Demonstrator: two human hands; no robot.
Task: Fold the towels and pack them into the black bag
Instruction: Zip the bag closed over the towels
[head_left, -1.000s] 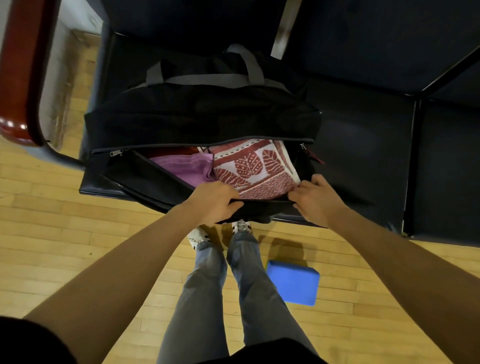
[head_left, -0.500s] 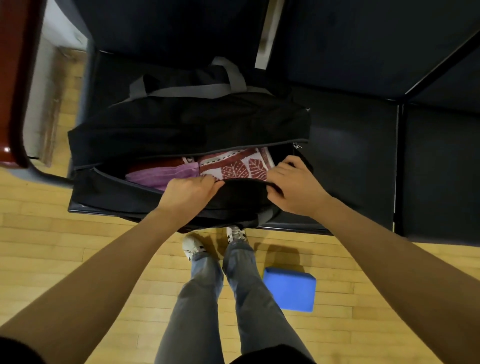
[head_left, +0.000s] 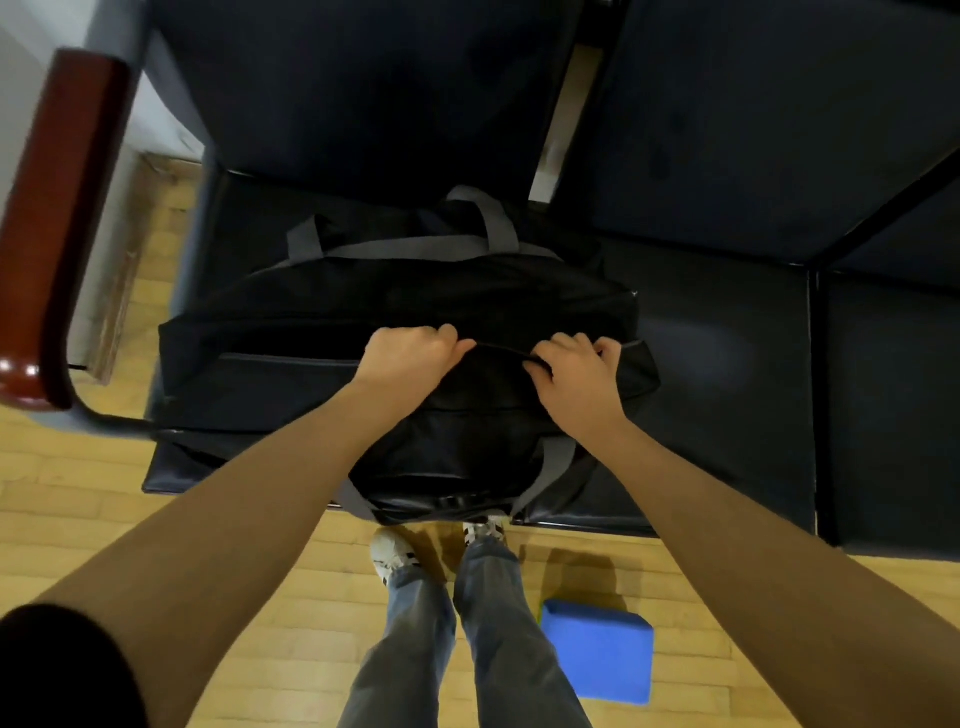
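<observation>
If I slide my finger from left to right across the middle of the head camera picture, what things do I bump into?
Red-brown armrest → black bag → left hand gripping the bag's top → right hand gripping it too → dark seat cushion.

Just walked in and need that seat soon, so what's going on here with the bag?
A person stands at a dark padded seat, working on a black bag that lies on it. The left hand and right hand both grip the bag's top edge, pulling the opening together. No towels show; the opening looks closed up. A blue block lies on the wooden floor beside the feet.
</observation>
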